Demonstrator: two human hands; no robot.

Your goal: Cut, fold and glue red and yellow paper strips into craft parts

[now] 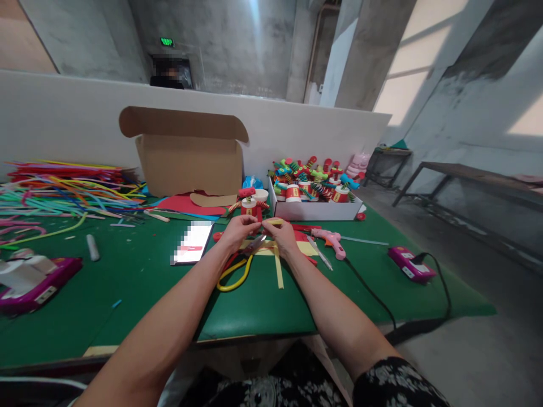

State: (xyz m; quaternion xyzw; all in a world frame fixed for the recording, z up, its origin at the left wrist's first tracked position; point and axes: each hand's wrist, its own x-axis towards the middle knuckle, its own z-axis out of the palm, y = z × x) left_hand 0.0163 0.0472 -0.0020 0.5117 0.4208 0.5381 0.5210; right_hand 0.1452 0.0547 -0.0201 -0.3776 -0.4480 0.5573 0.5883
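My left hand (240, 230) and my right hand (281, 235) meet above the middle of the green table, fingers pinched close together. A pale yellow strip (275, 222) shows at the fingers of my right hand. Whatever my left fingertips pinch is too small to make out. Beneath my hands lie scissors with yellow handles (235, 288), their blades partly under my left hand. Another yellow strip (279, 270) hangs down the tabletop below my right wrist, beside yellow and red sheet pieces (306, 247). Just behind my hands stands a small figure with a white cup body and coiled arms (249, 207).
A white box (316, 212) of similar figures stands behind to the right. A pink glue gun (333, 240) with a cord lies near a purple power strip (411, 264). At left are colourful pipe-cleaner-like strips (72, 189), a phone-like device (193, 243) and another power strip (42, 285).
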